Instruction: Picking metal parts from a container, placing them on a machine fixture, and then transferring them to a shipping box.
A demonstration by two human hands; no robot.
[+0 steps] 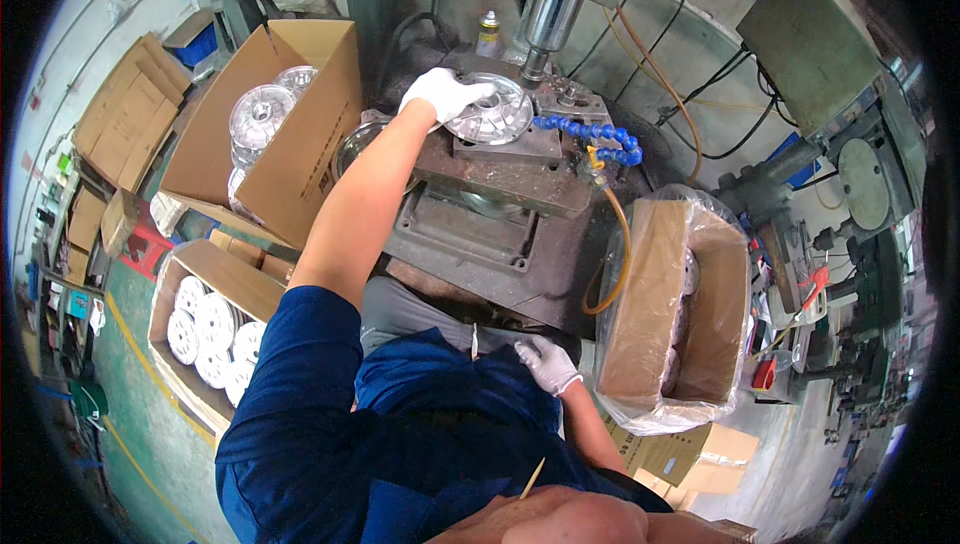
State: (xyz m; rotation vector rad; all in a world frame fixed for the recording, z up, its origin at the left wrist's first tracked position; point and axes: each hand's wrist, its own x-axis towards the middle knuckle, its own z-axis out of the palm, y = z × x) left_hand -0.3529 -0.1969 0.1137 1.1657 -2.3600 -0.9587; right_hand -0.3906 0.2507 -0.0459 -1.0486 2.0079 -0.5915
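My left hand (445, 96), in a white glove, is closed on the left side of a silvery round metal wheel (503, 116), thumb lying across its face. The wheel is over a fixture block (510, 147) on the machine's table; whether it touches the block I cannot tell. Just behind stands the machine's shiny spindle (550, 24). A blue segmented coolant hose (600, 134) ends beside the wheel's right edge. My right hand (548, 364), also gloved, rests on my lap with its fingers apart and nothing in them.
A tall carton (300, 169) holding shiny wheels stands at left, above another carton (205, 404) of stacked pale wheels. On the right is a plastic-lined carton (640, 234) with several wheels inside. A yellow hose (622, 234) hangs beside it. Behind the table stands a spray can (488, 34).
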